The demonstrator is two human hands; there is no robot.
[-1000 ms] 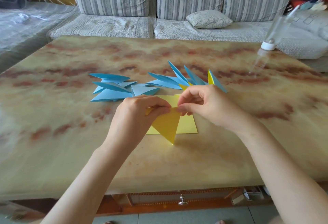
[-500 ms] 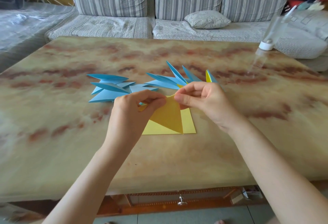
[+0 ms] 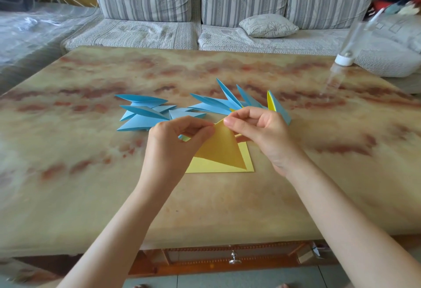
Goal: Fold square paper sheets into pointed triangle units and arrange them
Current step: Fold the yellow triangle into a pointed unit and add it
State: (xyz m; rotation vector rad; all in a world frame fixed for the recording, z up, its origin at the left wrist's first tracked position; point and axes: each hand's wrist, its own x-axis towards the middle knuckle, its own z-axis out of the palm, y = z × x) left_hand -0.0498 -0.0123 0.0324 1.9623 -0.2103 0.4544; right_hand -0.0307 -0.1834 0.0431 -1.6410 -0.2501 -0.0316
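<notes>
At the hands: the left hand (image 3: 173, 144) and right hand (image 3: 262, 132) each pinch the top corner of the yellow paper (image 3: 223, 148), fingers curled.
Paper: half-folded, tilted up over a flat yellow sheet (image 3: 205, 167) on the table (image 3: 91, 185).
Risk: I judge corners could misalign, giving a crooked crease; a wrist may scatter the blue units (image 3: 143, 119) just behind.
Writing: none readable.
</notes>
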